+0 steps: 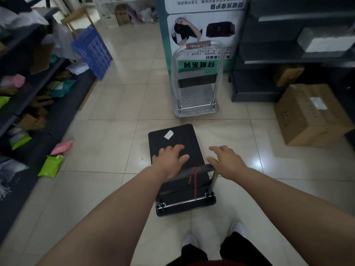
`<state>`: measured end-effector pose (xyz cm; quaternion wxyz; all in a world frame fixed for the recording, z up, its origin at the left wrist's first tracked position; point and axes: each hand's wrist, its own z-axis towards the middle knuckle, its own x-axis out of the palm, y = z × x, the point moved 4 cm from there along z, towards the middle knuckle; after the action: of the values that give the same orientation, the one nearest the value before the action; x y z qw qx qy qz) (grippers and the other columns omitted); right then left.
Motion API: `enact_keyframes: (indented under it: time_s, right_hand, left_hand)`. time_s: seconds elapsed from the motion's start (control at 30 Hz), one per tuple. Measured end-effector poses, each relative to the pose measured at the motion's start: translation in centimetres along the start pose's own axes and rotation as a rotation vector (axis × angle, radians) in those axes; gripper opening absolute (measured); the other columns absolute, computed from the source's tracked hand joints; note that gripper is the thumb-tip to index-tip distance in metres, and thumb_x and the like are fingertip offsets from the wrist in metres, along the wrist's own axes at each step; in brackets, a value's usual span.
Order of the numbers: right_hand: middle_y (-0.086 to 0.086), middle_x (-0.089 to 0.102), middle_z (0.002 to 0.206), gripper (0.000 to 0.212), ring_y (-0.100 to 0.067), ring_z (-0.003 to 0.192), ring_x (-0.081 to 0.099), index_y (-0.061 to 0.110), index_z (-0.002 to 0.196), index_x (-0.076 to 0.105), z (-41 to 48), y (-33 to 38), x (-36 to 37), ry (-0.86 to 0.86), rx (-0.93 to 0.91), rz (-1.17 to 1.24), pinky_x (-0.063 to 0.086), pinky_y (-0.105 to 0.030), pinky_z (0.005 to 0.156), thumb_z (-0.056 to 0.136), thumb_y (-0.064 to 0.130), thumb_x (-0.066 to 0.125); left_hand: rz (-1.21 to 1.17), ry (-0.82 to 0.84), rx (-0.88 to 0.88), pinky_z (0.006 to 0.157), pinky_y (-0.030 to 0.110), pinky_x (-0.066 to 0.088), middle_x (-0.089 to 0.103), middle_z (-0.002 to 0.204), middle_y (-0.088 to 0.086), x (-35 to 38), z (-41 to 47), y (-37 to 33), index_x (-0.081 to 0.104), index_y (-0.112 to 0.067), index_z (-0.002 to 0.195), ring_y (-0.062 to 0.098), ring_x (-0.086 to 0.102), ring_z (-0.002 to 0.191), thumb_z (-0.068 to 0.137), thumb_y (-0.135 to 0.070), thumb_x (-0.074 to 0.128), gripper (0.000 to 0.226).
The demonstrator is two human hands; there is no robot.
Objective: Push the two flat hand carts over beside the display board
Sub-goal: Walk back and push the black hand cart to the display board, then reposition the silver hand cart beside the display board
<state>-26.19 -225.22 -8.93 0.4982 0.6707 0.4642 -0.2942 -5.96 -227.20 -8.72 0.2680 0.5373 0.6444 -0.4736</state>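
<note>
Two bare forearms reaching forward and down from the bottom edge. Left hand [170,160] spread flat, fingers splayed, over the handle bar [199,169] of the black cart [172,137], gripping nothing. Right hand [225,162] likewise loose and unclenched, just beside the bar's right end, whether touching it unclear. Both about equally near the bar. Black cart directly ahead of the hands, long axis running straight away over the tiled floor [115,143]. Beyond its front edge, a little apart, the silver cart [196,100], already against the foot of the display board [201,25]. Probably a straight push forward closing that gap.
</note>
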Motion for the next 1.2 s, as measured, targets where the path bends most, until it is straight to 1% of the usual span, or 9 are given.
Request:
enact_keyframes:
  time_s: [0.1,0.2,0.37,0.53,0.63,0.8,0.93,1.07,1.2]
  right_hand:
    - [-0.009,0.043,0.140,0.049,-0.027,0.126,0.043,0.023,0.139,0.041,0.5,-2.3,-1.3,0.024,0.037,-0.027,0.039,-0.041,0.101,0.096,0.045,0.039]
    - [-0.009,0.040,0.144,0.051,-0.028,0.129,0.041,0.022,0.141,0.038,1.3,-5.3,-2.7,0.043,0.073,-0.027,0.037,-0.042,0.103,0.096,0.045,0.038]
    - [-0.009,0.040,0.144,0.053,-0.028,0.130,0.040,0.023,0.143,0.035,3.7,-11.4,-5.6,0.086,0.077,-0.057,0.037,-0.041,0.103,0.096,0.047,0.039]
    - [-0.008,0.039,0.144,0.054,-0.028,0.129,0.038,0.024,0.144,0.033,6.4,-18.7,-10.0,0.129,0.072,-0.071,0.036,-0.041,0.101,0.096,0.047,0.038]
    - [-0.008,0.040,0.144,0.053,-0.028,0.130,0.039,0.023,0.143,0.034,8.1,-22.5,-13.1,0.120,0.074,-0.110,0.037,-0.041,0.102,0.095,0.047,0.039]
    - [-0.009,0.038,0.146,0.054,-0.029,0.132,0.036,0.023,0.144,0.033,11.8,-25.0,-17.1,0.111,0.021,-0.160,0.035,-0.042,0.104,0.096,0.046,0.037]
    - [-0.008,0.039,0.146,0.053,-0.028,0.133,0.036,0.023,0.143,0.034,15.3,-24.3,-18.1,0.120,-0.057,-0.180,0.033,-0.042,0.107,0.095,0.046,0.038]
    - [-0.007,0.039,0.145,0.052,-0.028,0.133,0.036,0.023,0.142,0.037,18.9,-22.8,-19.1,0.132,-0.146,-0.200,0.033,-0.041,0.108,0.095,0.045,0.039]
    - [-0.007,0.042,0.142,0.051,-0.028,0.130,0.039,0.023,0.140,0.040,24.8,-21.7,-21.1,0.091,-0.202,-0.229,0.033,-0.040,0.106,0.095,0.045,0.040]
  left_hand:
    - [0.037,0.030,0.015,0.103,0.054,0.034,0.044,0.139,0.009,-0.6,2.0,-2.6,0.037,-0.030,0.140,0.034,0.034,0.128,0.095,-0.054,0.035,0.051]
    - [0.080,0.051,0.030,0.104,0.053,0.034,0.042,0.140,0.011,-0.9,4.3,-5.5,0.040,-0.026,0.139,0.035,0.032,0.129,0.095,-0.052,0.037,0.051]
    - [0.092,0.070,0.019,0.102,0.052,0.036,0.040,0.142,0.010,-0.2,8.4,-10.7,0.039,-0.026,0.140,0.035,0.031,0.130,0.094,-0.053,0.038,0.052]
    - [0.088,0.134,-0.032,0.107,0.049,0.032,0.042,0.138,0.014,1.1,12.8,-17.2,0.039,-0.022,0.140,0.036,0.032,0.131,0.095,-0.050,0.039,0.053]
    - [0.097,0.140,0.000,0.106,0.049,0.033,0.043,0.137,0.014,1.2,15.0,-21.5,0.038,-0.023,0.141,0.036,0.034,0.128,0.095,-0.051,0.039,0.054]
    - [0.158,0.128,0.050,0.107,0.049,0.032,0.044,0.139,0.013,0.4,17.9,-26.9,0.038,-0.021,0.140,0.035,0.036,0.128,0.095,-0.049,0.040,0.052]
    - [0.197,0.162,-0.004,0.106,0.051,0.033,0.039,0.143,0.010,-0.9,20.1,-27.0,0.036,-0.025,0.141,0.034,0.031,0.131,0.094,-0.049,0.042,0.053]
    - [0.118,0.137,-0.068,0.108,0.049,0.031,0.039,0.144,0.011,-3.0,23.2,-25.0,0.035,-0.025,0.143,0.034,0.029,0.134,0.094,-0.049,0.043,0.055]
    - [0.083,0.113,-0.138,0.103,0.041,0.032,0.046,0.138,0.014,-5.3,28.6,-21.8,0.041,-0.019,0.138,0.036,0.038,0.128,0.094,-0.046,0.044,0.051]
